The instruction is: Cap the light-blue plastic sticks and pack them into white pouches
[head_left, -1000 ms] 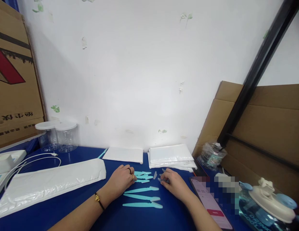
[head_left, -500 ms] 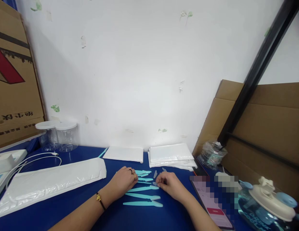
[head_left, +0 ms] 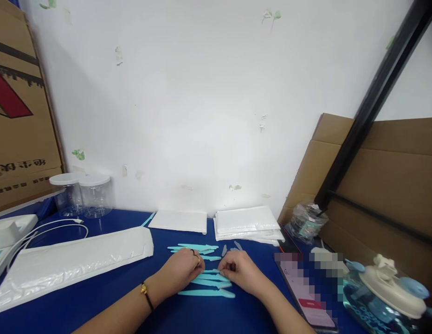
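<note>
Several thin turquoise tools (head_left: 206,293) lie roughly parallel on the blue table, some above and some below my hands. My left hand (head_left: 188,269) has its fingers closed on the handle end of one turquoise tool, whose shaft runs between the hands. At that tool's other end, my right hand (head_left: 237,268) pinches with thumb and index finger. Small translucent covers (head_left: 224,250) lie just beyond my right fingers, partly hidden by them.
White padded envelopes (head_left: 248,222) are stacked by the wall, with another (head_left: 179,221) beside them. A long padded envelope (head_left: 80,262) lies left, near clear jars (head_left: 97,197). A phone (head_left: 299,287) and a blue bottle (head_left: 383,297) stand right.
Both hands have moved slightly down and closer together, with a turquoise tool now between them. More tools show above my left hand. The view has shifted slightly.
</note>
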